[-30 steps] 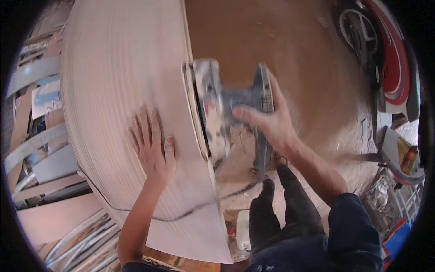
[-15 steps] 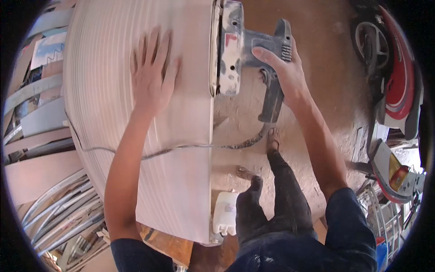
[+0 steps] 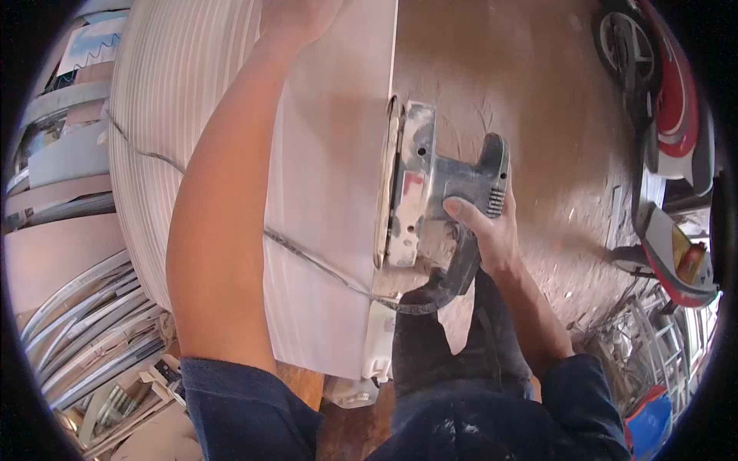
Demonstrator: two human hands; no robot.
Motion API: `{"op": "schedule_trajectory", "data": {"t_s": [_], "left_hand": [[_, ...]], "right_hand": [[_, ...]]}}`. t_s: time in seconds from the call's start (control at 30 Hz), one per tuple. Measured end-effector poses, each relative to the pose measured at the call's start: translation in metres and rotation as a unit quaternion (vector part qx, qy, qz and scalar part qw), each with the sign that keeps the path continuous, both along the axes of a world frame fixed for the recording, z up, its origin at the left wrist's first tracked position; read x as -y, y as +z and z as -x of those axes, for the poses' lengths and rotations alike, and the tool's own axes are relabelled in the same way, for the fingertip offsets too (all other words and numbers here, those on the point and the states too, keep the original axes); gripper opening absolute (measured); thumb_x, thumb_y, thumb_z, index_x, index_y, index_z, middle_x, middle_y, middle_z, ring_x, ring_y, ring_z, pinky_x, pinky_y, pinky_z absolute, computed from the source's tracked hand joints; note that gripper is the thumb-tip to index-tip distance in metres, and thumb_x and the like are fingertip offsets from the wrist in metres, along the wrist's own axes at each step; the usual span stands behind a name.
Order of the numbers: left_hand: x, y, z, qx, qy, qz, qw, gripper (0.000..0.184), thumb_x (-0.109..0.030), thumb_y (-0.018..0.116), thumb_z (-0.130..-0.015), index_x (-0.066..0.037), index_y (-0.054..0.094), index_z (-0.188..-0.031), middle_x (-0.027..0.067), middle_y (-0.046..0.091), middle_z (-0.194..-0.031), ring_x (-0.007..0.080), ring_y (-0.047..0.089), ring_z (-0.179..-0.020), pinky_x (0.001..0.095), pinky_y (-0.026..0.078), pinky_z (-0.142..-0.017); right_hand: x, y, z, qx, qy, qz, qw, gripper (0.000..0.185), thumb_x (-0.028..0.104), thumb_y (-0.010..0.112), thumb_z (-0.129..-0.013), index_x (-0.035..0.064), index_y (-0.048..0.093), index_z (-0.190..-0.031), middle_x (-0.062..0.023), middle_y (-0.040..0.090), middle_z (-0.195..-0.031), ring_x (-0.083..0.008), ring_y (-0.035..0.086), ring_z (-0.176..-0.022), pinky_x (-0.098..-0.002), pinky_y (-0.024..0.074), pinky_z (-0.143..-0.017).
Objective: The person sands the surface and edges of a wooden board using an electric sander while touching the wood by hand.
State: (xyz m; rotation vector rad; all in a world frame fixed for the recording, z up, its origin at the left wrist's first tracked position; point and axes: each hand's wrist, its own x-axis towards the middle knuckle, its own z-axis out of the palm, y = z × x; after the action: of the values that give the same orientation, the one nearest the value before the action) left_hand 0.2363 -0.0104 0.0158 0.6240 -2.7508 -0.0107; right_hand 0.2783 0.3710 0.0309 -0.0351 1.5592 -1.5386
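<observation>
My right hand (image 3: pixel 496 234) is closed around the grip of a dusty electric sander (image 3: pixel 419 184). The sander is turned on its side, its flat pad standing along the right edge of a pale wooden panel (image 3: pixel 327 177) with a striped surface. A dusty power cord (image 3: pixel 315 265) loops from the sander's handle and runs leftward across the panel, passing behind my left forearm. At the top of the view, over the panel, is my left hand (image 3: pixel 300 19); the frame edge cuts off its fingers.
Stacked boards and strips (image 3: pixel 92 330) lie along the left. A white plastic container (image 3: pixel 378 342) stands below the panel's near end. To the right, past the dusty floor (image 3: pixel 553 253), are a red and black motorbike (image 3: pixel 676 115) and a metal rack (image 3: pixel 661 338).
The sander and my right hand have come down along the panel edge, nearer my body. My left hand, earlier spread flat on the panel, has moved forward to the top of the view.
</observation>
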Motion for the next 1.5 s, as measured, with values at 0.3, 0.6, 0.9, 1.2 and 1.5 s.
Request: {"op": "schedule_trajectory", "data": {"t_s": [0.3,0.6,0.9,1.2,1.5], "left_hand": [[-0.050,-0.009,-0.077,-0.008,-0.055,0.016,0.998,0.054,-0.039,0.040,-0.103,-0.011,0.046,-0.149,0.0179,0.040,-0.156,0.0398,0.033,-0.145,0.0525,0.024,-0.121],[-0.045,-0.026,-0.069,0.034,-0.090,0.050,0.994,0.054,-0.035,0.040,-0.104,-0.011,0.040,-0.153,0.0168,0.038,-0.158,0.0382,0.031,-0.147,0.0507,0.023,-0.122],[-0.025,-0.031,-0.069,0.038,-0.179,0.069,0.981,0.057,-0.040,0.047,-0.103,-0.024,0.036,-0.156,0.0087,0.031,-0.163,0.0376,0.026,-0.150,0.0513,0.017,-0.123],[-0.054,0.004,-0.073,0.096,-0.061,-0.019,0.993,0.058,-0.030,0.045,-0.103,-0.019,0.032,-0.159,0.0107,0.025,-0.166,0.0377,0.021,-0.152,0.0529,0.015,-0.124],[-0.057,0.026,-0.067,0.166,-0.059,-0.086,0.981,0.063,-0.029,0.038,-0.101,-0.003,0.030,-0.157,0.0239,0.020,-0.164,0.0480,0.013,-0.152,0.0628,0.007,-0.121]], "right_hand": [[-0.102,0.010,-0.154,0.076,0.004,-0.006,0.997,0.123,0.030,0.092,-0.070,0.0027,0.011,-0.159,-0.0184,0.047,-0.142,-0.0286,0.052,-0.129,-0.0425,0.0442,-0.108],[-0.205,-0.007,-0.275,0.037,0.082,-0.048,0.995,0.137,0.032,0.096,-0.063,-0.0020,0.002,-0.157,-0.0223,0.030,-0.153,-0.0317,0.034,-0.143,-0.0451,0.0285,-0.119],[-0.187,-0.011,-0.247,-0.083,0.040,0.053,0.994,0.125,0.029,0.095,-0.067,-0.0044,0.012,-0.154,-0.0229,0.061,-0.127,-0.0297,0.064,-0.117,-0.0415,0.0475,-0.104],[-0.081,-0.008,-0.121,-0.035,0.029,0.016,0.999,0.126,0.030,0.095,-0.068,-0.0009,0.012,-0.157,-0.0202,0.057,-0.131,-0.0278,0.058,-0.121,-0.0401,0.0448,-0.105],[0.022,-0.021,0.035,-0.088,0.047,-0.017,0.995,0.127,0.028,0.094,-0.068,0.0020,0.009,-0.159,-0.0193,0.041,-0.146,-0.0280,0.044,-0.135,-0.0404,0.0342,-0.114]]}}
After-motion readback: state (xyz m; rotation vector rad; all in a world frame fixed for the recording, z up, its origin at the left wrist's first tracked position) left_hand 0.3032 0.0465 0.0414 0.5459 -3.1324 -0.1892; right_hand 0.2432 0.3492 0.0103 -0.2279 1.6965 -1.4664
